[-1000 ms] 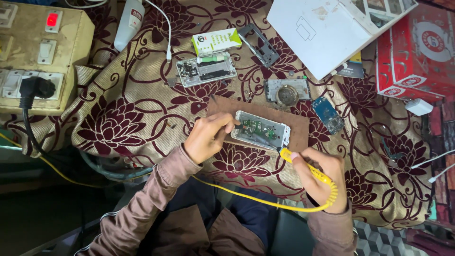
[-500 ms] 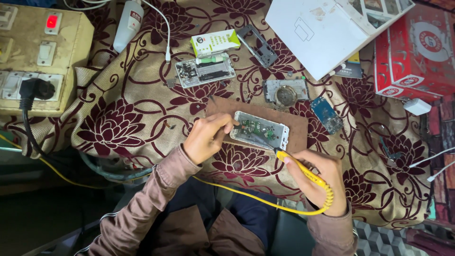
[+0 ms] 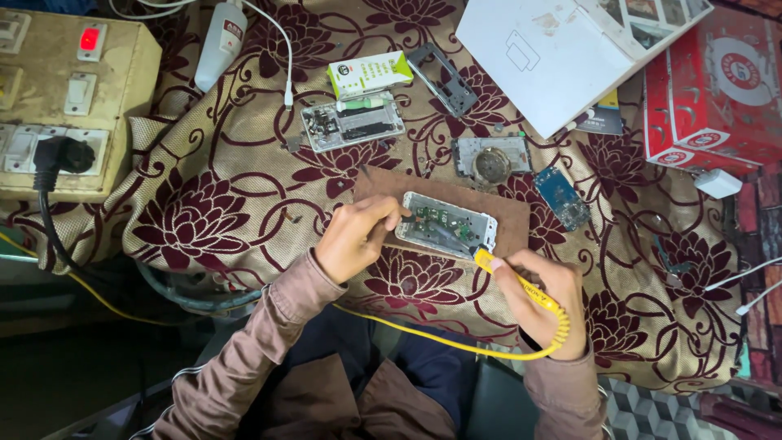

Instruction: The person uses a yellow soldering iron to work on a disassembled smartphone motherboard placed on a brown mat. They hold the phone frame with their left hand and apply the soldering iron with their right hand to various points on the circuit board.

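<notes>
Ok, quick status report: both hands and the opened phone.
Left hand steadies opened phone on brown mat. Right hand grips yellow soldering iron, tip at phone's lower corner. Nothing between them.

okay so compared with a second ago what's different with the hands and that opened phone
The right hand has shifted the yellow soldering iron in, so its tip now sits at the near right corner of the opened phone. Its yellow cord follows. Nothing was taken hold of or let go. The left hand still rests at the phone's left end, and the phone stays on the brown board.
</notes>
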